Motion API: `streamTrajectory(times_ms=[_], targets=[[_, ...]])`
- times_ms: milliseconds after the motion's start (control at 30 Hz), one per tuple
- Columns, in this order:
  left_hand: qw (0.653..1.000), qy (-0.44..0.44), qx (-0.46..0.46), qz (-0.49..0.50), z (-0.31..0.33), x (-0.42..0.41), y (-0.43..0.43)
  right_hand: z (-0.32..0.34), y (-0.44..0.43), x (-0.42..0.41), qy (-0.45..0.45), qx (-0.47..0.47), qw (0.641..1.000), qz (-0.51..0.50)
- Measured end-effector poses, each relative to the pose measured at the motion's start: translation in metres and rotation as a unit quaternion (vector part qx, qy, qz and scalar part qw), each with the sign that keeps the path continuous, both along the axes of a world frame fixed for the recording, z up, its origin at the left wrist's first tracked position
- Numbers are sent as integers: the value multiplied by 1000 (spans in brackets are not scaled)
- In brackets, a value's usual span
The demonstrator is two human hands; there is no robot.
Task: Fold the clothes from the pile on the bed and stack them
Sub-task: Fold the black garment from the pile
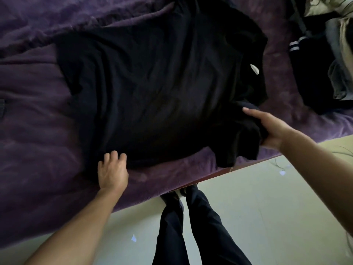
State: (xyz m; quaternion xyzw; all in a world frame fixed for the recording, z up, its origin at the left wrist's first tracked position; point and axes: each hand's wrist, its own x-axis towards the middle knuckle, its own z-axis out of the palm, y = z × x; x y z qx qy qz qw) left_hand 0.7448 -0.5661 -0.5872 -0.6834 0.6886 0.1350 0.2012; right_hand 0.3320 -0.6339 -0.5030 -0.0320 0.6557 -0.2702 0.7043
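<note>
One black short-sleeved cotton T-shirt (152,88) lies spread out on the purple, wrinkled bed cover (34,131), in the middle of the bed and close to its near edge. The long axis of the shirt runs from left to right across the view. The neck, with one small white label (254,69) inside it, points to the right, and the hem is at the left. One sleeve lies at the far side. The other sleeve is at the near right corner and hangs a little over the edge of the bed.

Two bare hands are on the shirt. The left hand (112,169) is at the near side edge, toward the hem, with its fingers bent down onto the fabric. If it holds cloth or only presses on it, I cannot tell. The right hand (271,129) holds the bunched near sleeve between the thumb below and the fingers above, with the forefinger stretched out over the cloth.

One pile of mixed dark and pale clothes (324,54) lies at the far right of the bed, apart from the shirt. Below the bed are two legs in dark trousers (191,236) on a pale floor (267,207) with two small white scraps.
</note>
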Motion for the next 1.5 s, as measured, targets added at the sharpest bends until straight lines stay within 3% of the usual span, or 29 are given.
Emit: streamTrajectory(times_ms=[100, 233, 367, 500, 567, 700, 800, 900, 967, 1033, 1067, 1100, 1167, 1200, 1267, 1300, 1400, 1500], targets=[[992, 81, -48, 79, 12, 12, -17, 20, -17, 7, -33, -54, 998, -16], [951, 182, -185, 167, 50, 21, -62, 55, -64, 19, -63, -112, 991, -44], [929, 179, -264, 186, 85, 37, -123, 93, -123, 32, -27, -150, 987, -49], [924, 151, -277, 214, 100, 47, -191, 108, -196, 42, -47, -184, 962, -197], [924, 133, -271, 236, 100, 50, -225, 104, -235, 46, -42, -173, 958, -224], [921, 100, -256, 275, 93, 50, -300, 89, -324, 56, -34, -177, 972, -153], [910, 85, -267, 304, 81, 46, -348, 64, -382, 57, -51, -197, 963, -178], [928, 80, -271, 241, 64, 16, -363, 43, -411, 53, -42, -219, 963, -153], [952, 106, -241, 158, 49, -18, -351, 25, -412, 53, 26, -213, 971, -108], [968, 137, -183, 100, 34, -54, -335, 4, -397, 56, 149, -175, 972, 57], [973, 148, -155, 83, 27, -69, -328, -6, -386, 59, 190, -142, 953, 191], [976, 154, -135, 69, 20, -83, -324, -18, -376, 60, 212, -104, 912, 335], [979, 159, -117, 40, 6, -106, -321, -39, -367, 50, 268, -87, 777, 563], [980, 160, -113, 23, 2, -116, -323, -45, -367, 38, 341, -110, 701, 617], [986, 139, -88, 9, -2, -128, -334, -43, -374, 7, 503, -136, 590, 617], [989, 123, -76, 20, -3, -131, -342, -39, -377, -10, 559, -137, 562, 594], [987, 118, -105, 36, 4, -148, -372, -28, -363, -47, 650, -177, 547, 496], [956, 208, -178, -108, 11, -194, -398, -32, -319, -32, 629, -408, 485, 450]])
